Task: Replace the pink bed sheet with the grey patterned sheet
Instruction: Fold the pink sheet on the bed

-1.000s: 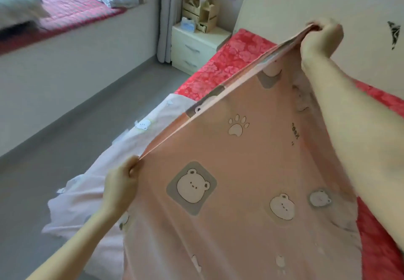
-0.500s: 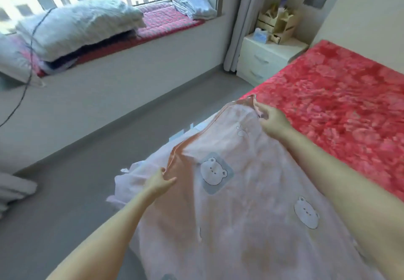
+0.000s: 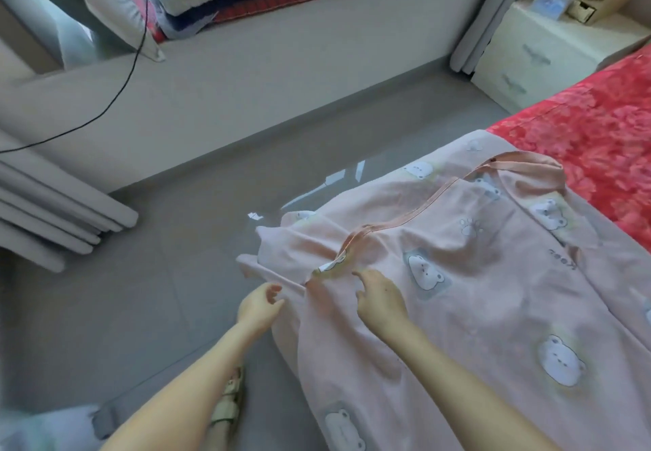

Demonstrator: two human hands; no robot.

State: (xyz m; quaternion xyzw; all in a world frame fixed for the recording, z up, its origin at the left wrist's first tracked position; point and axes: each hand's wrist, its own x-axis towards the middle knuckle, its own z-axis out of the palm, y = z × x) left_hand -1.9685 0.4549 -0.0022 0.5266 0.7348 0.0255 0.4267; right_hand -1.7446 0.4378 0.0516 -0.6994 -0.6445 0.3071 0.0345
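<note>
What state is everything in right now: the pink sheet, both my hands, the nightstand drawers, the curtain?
pink sheet, crumpled, top edge folded back, one side hanging down.
left hand, open, fingers loosely curled beside the sheet's edge.
right hand, open, fingers spread over the sheet.
nightstand drawers, shut.
curtain, drawn aside.

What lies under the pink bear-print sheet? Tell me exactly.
The red patterned cover shows beyond the far edge of the pink sheet and runs beneath it. The rest of the bed under the sheet is hidden; its left side hangs over the floor.
</note>
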